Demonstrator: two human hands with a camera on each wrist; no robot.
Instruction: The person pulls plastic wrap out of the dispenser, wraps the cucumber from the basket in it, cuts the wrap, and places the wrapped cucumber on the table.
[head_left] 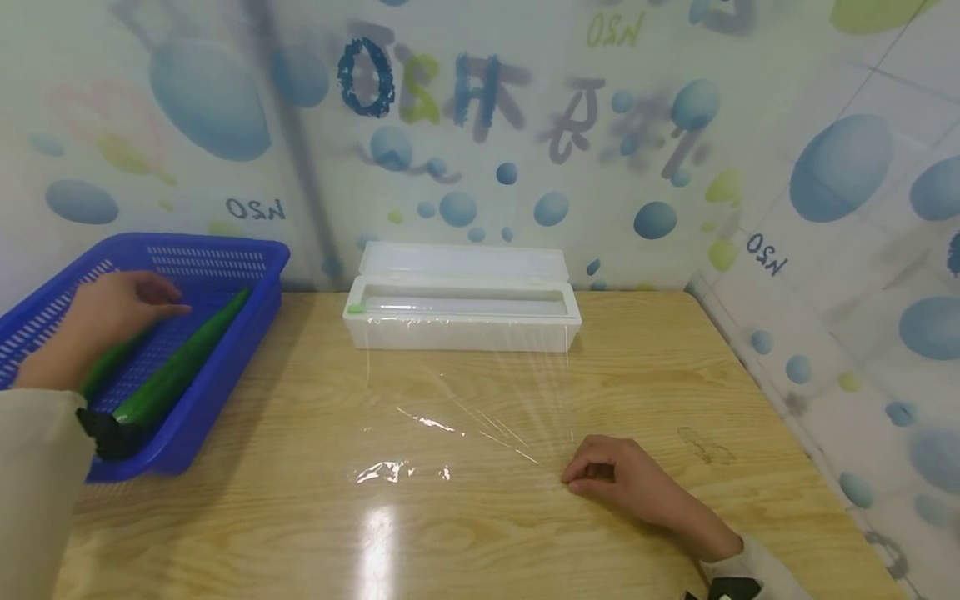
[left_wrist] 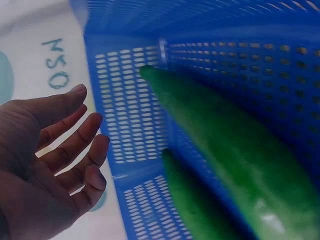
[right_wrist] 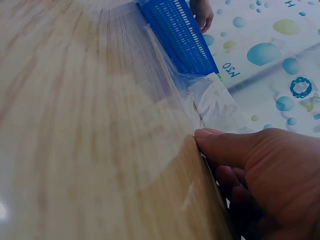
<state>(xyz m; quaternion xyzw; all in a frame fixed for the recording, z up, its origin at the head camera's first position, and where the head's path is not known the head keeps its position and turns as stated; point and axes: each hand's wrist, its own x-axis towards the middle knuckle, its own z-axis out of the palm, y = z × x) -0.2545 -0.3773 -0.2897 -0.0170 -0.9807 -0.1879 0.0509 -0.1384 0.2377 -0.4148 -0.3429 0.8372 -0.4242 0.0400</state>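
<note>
- Evidently, the right hand (head_left: 641,483) pinched the film (head_left: 442,423) by its edge between thumb and finger, in front of the box (head_left: 461,336) and to its right.
- From the box the film, clear and wrinkled, stretched forward over the table (head_left: 637,358) to that hand.
- The box stood with its lid (head_left: 465,262) up, a white roll (head_left: 465,307) inside and a green piece (head_left: 356,308) at its left end.
- Left of the box, the basket (head_left: 217,408) held two cucumbers (head_left: 183,367).
- The left hand (head_left: 120,312) was above the basket, left of the box, its fingers loosely bent and gripping nothing.
</note>
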